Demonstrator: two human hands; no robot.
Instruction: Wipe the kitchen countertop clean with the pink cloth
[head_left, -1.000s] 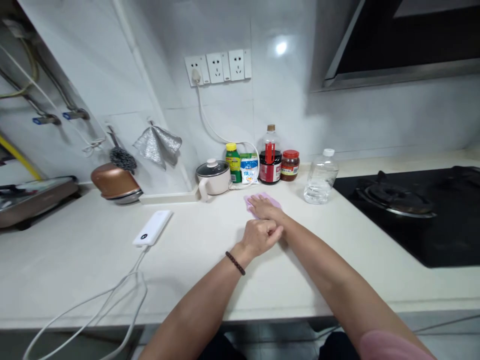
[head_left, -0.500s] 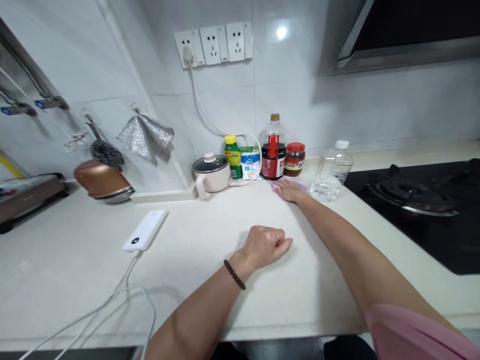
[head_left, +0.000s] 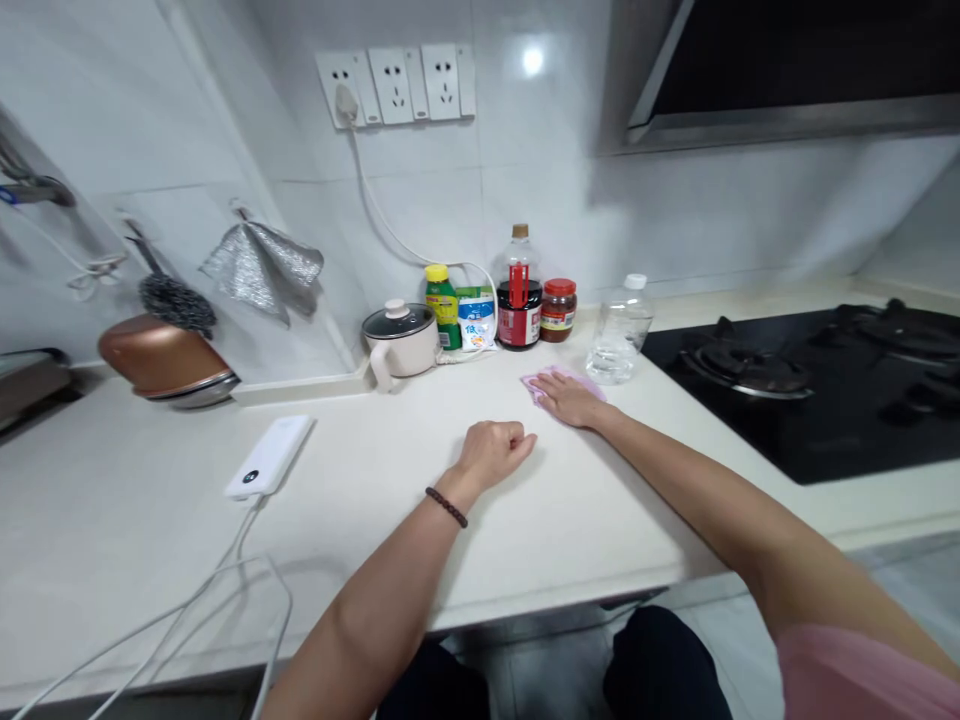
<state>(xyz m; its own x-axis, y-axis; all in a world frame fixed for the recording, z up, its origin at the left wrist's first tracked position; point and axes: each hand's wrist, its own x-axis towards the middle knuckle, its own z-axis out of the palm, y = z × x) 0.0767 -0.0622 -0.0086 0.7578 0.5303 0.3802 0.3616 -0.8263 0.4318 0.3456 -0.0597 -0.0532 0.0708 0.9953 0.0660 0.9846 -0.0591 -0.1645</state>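
Observation:
My right hand lies flat with fingers spread on a pink cloth, pressing it to the white countertop. Just behind the cloth stands a clear plastic bottle with a white cap, holding some clear liquid. My left hand is curled into a fist low over the counter, thumb pointing right; nothing shows in it. A dark-beaded bracelet circles that wrist. Beyond the hands are a large dark-sauce bottle and a red-lidded jar.
Along the wall stand a small electric pot, a green yellow-capped bottle and a white-blue packet. A white power bank with cables lies left. At right is a black gas hob. Wall sockets are above.
My right hand has drawn the cloth toward me, away from the sauce bottle and jar. My left hand stays in a fist. The view has turned somewhat right, showing more of the hob.

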